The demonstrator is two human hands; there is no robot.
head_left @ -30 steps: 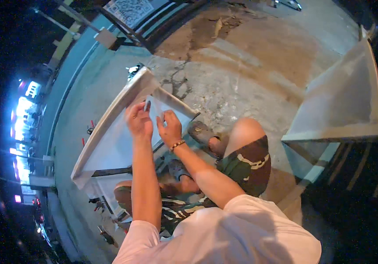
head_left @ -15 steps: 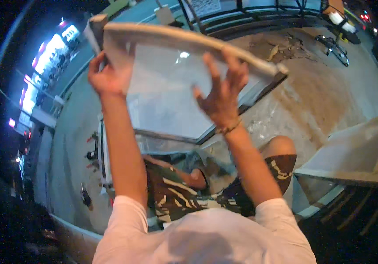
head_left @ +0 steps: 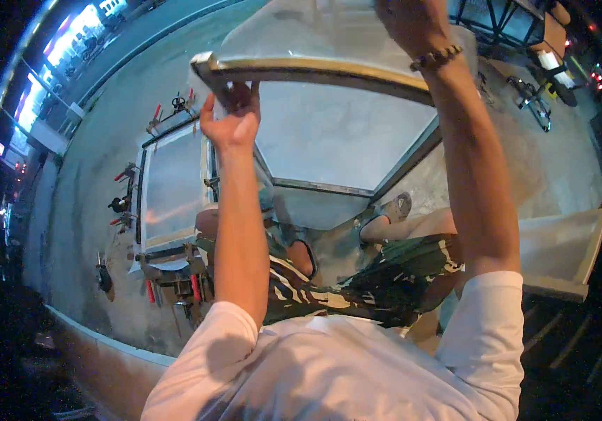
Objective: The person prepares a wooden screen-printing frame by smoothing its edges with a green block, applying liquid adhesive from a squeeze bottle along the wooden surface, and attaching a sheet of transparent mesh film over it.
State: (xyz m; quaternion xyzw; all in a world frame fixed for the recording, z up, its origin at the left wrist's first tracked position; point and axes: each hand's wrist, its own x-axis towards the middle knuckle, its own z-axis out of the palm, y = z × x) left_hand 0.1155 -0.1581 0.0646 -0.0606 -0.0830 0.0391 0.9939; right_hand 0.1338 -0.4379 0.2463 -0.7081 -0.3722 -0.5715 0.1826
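Observation:
A wooden frame (head_left: pixel 315 69) with a pale, translucent sheet (head_left: pixel 343 35) stretched over it is raised, tilted, in front of me. My left hand (head_left: pixel 233 128) grips its near left corner from below, the fingers up behind the bar and the thumb on the outer side. My right hand (head_left: pixel 415 27) reaches far forward over the sheet's right part; its fingers are cut off by the picture's upper edge. Beneath the raised frame lies a white panel (head_left: pixel 329 133) with a dark border, just beyond my feet.
On the floor at left, a smaller frame (head_left: pixel 175 186) with a greyish sheet is held by several clamps (head_left: pixel 124 203) with red handles. A dark tool (head_left: pixel 103 275) lies farther left. At right leans another sheet-covered frame (head_left: pixel 560 242). A low wall (head_left: pixel 104 337) curves behind at left.
The raised frame has tipped so its sheet's upper face shows. My right hand has moved from behind its bar to far forward over the sheet. The view has shifted, revealing the clamped frame.

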